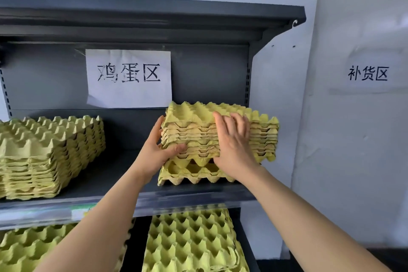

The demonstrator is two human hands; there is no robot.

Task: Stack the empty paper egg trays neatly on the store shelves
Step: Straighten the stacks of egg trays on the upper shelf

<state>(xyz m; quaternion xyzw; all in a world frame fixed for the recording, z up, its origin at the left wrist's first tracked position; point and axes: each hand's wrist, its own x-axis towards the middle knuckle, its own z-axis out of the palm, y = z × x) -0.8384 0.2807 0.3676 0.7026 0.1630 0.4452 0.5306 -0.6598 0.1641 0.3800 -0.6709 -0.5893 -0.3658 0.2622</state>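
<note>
A thick bundle of yellow-green paper egg trays [262, 134] is held at the right end of the dark grey shelf [114, 183], tilted slightly above a few trays [187, 174] lying on the shelf board. My left hand [159, 150] grips the bundle's left front corner, thumb on its front edge. On the bundle's front and top lies my right hand [234, 141], fingers spread over it. A tall stack of the same trays [48, 154] stands at the shelf's left end.
The shelf below holds two more tray stacks, one at left [28, 247] and one at right [192, 243]. A paper sign [129, 78] hangs on the shelf's back panel. A white wall with another sign [367, 74] stands to the right.
</note>
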